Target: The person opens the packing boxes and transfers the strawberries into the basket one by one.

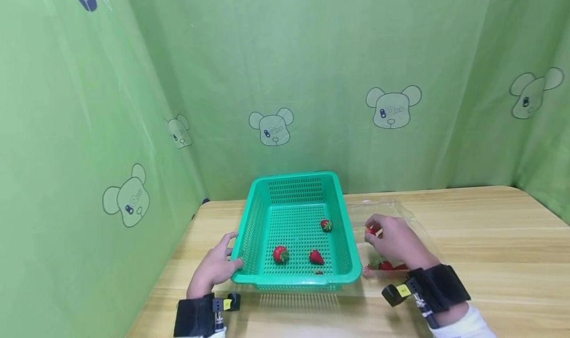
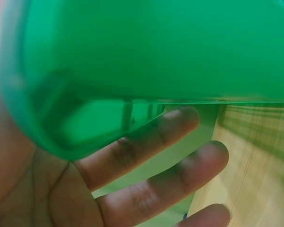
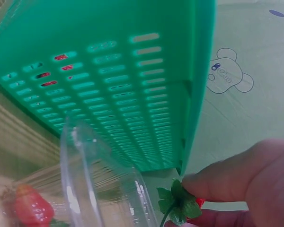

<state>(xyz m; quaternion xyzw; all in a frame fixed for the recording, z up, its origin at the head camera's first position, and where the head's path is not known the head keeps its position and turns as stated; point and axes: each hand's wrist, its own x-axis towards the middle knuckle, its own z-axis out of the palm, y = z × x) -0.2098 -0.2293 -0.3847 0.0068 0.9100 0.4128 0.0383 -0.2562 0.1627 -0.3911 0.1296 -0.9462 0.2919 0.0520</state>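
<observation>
A green plastic basket with slotted walls stands on the table, several strawberries lying on its floor, one of them a strawberry at the front left. My left hand holds its left rim near the front corner, thumb over the edge and fingers spread along the outside. To the right of the basket, my right hand pinches a strawberry between thumb and fingers, its green leaves and stem showing in the right wrist view. That hand is over an open clear plastic box with more strawberries inside.
The wooden table extends to the right of the plastic box. A green curtain with bear prints hangs behind the table and along its left side. The basket's right wall stands right beside the box.
</observation>
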